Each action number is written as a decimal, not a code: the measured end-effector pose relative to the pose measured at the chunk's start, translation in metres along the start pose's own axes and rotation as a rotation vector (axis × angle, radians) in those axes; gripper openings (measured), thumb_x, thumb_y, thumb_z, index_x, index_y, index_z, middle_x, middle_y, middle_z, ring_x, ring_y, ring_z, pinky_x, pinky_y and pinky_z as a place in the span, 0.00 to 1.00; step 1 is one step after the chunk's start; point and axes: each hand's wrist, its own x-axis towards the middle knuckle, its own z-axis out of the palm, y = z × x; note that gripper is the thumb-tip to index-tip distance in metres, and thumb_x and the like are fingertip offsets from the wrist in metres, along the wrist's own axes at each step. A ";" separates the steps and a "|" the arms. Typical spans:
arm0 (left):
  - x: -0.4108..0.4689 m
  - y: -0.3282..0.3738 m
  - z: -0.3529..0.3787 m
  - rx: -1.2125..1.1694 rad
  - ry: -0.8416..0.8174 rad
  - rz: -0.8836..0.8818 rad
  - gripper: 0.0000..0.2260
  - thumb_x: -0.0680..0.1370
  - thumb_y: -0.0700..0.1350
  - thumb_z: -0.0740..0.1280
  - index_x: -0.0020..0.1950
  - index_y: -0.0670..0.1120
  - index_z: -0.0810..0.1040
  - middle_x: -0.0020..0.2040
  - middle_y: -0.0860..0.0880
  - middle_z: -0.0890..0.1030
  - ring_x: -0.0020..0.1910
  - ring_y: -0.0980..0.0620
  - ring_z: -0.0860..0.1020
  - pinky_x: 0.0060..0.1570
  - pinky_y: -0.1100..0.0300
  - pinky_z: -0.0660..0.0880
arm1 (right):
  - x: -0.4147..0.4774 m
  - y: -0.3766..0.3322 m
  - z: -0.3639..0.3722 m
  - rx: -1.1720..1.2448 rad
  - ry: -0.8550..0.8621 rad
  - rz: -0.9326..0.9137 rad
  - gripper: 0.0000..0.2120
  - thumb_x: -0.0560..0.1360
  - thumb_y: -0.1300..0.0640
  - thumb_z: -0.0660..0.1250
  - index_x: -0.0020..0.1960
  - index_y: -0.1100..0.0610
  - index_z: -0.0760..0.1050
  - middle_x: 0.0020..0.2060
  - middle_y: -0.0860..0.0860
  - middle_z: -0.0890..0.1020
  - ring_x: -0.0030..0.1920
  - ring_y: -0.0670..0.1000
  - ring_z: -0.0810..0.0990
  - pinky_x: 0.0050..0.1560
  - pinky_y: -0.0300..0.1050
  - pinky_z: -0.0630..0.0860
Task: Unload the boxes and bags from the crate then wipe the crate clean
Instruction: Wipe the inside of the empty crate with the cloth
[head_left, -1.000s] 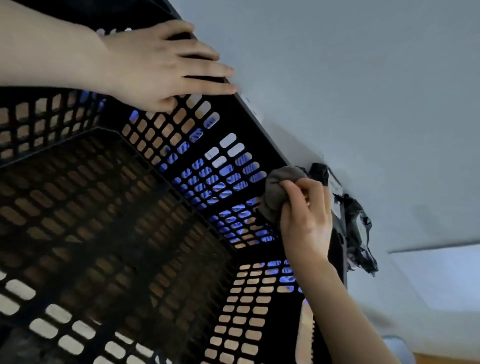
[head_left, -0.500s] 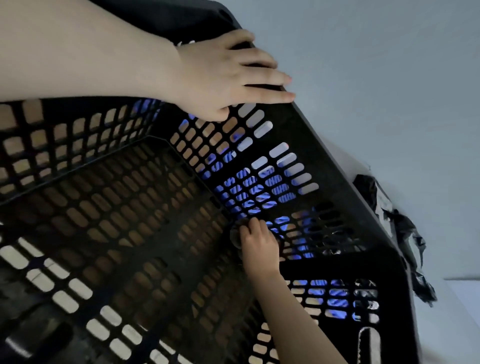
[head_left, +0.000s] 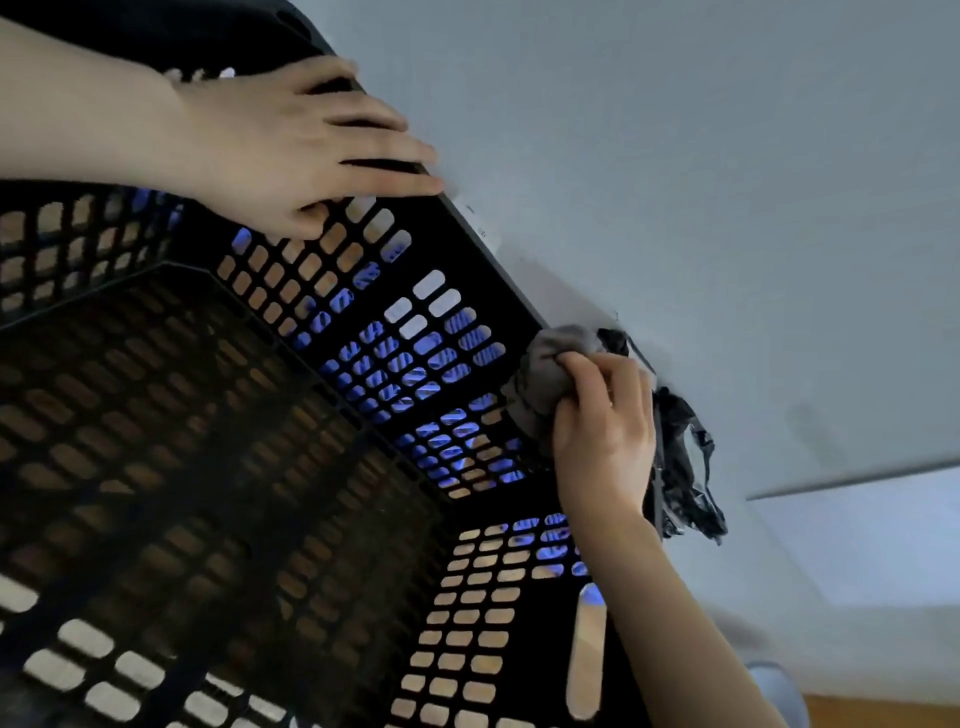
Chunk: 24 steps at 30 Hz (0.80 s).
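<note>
A black plastic crate (head_left: 467, 249) with slotted walls and floor fills the left and centre of the view; nothing lies inside it. My left hand (head_left: 291, 150) rests on the far wall's top rim, fingers draped over the edge. My right hand (head_left: 602, 431) presses a bunched grey cloth (head_left: 545, 369) against the inside of that wall, near its top rim and the right corner. The cloth is partly hidden under my fingers.
The crate sits on a pale grey surface (head_left: 701, 182). A crumpled black plastic bag (head_left: 685, 467) lies just outside the crate's right corner. A lighter panel (head_left: 872, 540) lies at right, and a strip of wooden floor (head_left: 883, 712) shows at bottom right.
My right hand with the cloth went down the inside of the wall toward the floor, then came back up to the top rim. My left hand stayed on the rim.
</note>
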 end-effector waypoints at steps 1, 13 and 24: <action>0.001 0.002 -0.001 -0.006 -0.042 -0.014 0.35 0.72 0.52 0.57 0.80 0.51 0.55 0.79 0.47 0.57 0.73 0.40 0.62 0.74 0.41 0.48 | 0.000 -0.002 0.002 -0.005 -0.004 0.000 0.13 0.71 0.69 0.67 0.54 0.61 0.80 0.48 0.57 0.79 0.47 0.57 0.75 0.38 0.43 0.72; -0.003 0.008 -0.006 -0.097 0.011 -0.003 0.44 0.67 0.47 0.74 0.79 0.48 0.57 0.75 0.41 0.64 0.70 0.35 0.65 0.68 0.31 0.56 | -0.073 -0.053 0.083 -0.075 -0.428 -0.106 0.12 0.61 0.67 0.75 0.43 0.58 0.80 0.39 0.54 0.80 0.39 0.55 0.79 0.35 0.45 0.77; 0.009 0.012 -0.009 -0.251 -0.007 -0.068 0.45 0.66 0.52 0.75 0.79 0.49 0.58 0.74 0.41 0.65 0.71 0.38 0.63 0.66 0.26 0.51 | -0.056 -0.073 0.067 -0.116 -0.811 -0.053 0.14 0.61 0.61 0.76 0.46 0.58 0.79 0.44 0.53 0.80 0.43 0.55 0.80 0.42 0.47 0.79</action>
